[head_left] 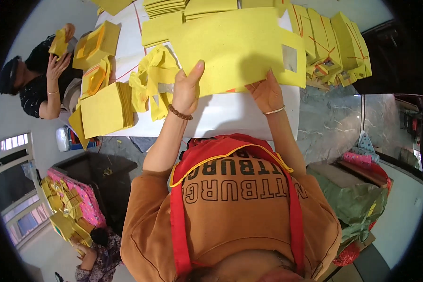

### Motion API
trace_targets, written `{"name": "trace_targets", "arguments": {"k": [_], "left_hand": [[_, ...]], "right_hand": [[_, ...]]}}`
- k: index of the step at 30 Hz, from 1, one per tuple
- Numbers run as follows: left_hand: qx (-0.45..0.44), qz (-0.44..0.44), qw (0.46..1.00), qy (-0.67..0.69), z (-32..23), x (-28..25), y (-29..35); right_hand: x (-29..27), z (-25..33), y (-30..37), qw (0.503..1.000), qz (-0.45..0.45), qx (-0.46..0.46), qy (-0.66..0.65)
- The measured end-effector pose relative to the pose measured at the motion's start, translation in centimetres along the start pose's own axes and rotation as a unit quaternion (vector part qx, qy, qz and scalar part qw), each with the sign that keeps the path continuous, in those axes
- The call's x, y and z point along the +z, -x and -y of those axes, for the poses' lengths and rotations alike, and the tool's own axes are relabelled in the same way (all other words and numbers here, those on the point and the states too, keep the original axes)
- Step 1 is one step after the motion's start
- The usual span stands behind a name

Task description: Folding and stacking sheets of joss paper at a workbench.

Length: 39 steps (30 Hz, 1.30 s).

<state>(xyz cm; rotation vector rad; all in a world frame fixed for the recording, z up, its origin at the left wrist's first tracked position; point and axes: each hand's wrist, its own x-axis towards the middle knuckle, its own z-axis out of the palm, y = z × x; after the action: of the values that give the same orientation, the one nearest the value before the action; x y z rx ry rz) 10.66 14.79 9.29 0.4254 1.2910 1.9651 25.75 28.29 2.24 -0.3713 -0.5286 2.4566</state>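
Observation:
A large flat yellow sheet (228, 49) is held up over the near part of the white table, tilted a little. My left hand (187, 91) grips its near left corner, thumb on top and the other fingers hidden beneath. At the near edge on the right, my right hand (266, 92) holds the sheet too, its fingers partly covered. Beside the sheet's right end shows a yellow piece with a rectangular cutout (296, 61); whether it is joined to the sheet I cannot tell. Crumpled yellow strips (155, 75) lie by my left hand.
Stacks of yellow pieces (109, 107) stand at the table's left edge, more (164, 8) at the far side. Bundles tied with red string (322, 35) line the right. One co-worker (47, 75) handles a yellow piece at the left; another (101, 254) works at lower left.

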Motion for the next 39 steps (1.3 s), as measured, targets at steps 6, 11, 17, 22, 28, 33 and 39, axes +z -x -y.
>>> {"name": "trace_targets", "arguments": {"k": [6, 11, 17, 22, 28, 33, 39], "left_hand": [[-0.124, -0.038, 0.983, 0.129, 4.5, 0.9, 1.8], [-0.138, -0.021, 0.987, 0.083, 6.2, 2.0, 2.6], [-0.141, 0.005, 0.987, 0.075, 6.6, 2.8, 3.8], [-0.160, 0.010, 0.985, 0.065, 6.6, 2.2, 3.8], [0.233, -0.084, 0.879, -0.408, 5.1, 0.4, 2.1], [0.182, 0.201, 0.867, -0.417, 5.4, 4.7, 0.7], [0.036, 0.270, 0.856, -0.440, 5.9, 5.0, -1.0]], "right_hand": [[1.1, -1.7, 2.4, 0.998, -0.003, -0.015, -0.062], [0.0, -1.9, 2.8, 0.985, -0.151, -0.062, 0.052], [0.2, -1.3, 3.3, 0.978, -0.176, -0.116, -0.006], [-1.5, -1.5, 2.7, 0.981, -0.127, -0.136, -0.049], [-0.6, -1.3, 3.4, 0.976, -0.177, -0.108, 0.060], [0.0, -3.9, 2.8, 0.975, -0.072, -0.121, 0.172], [0.2, -3.9, 3.1, 0.989, 0.033, -0.092, 0.111]]}}
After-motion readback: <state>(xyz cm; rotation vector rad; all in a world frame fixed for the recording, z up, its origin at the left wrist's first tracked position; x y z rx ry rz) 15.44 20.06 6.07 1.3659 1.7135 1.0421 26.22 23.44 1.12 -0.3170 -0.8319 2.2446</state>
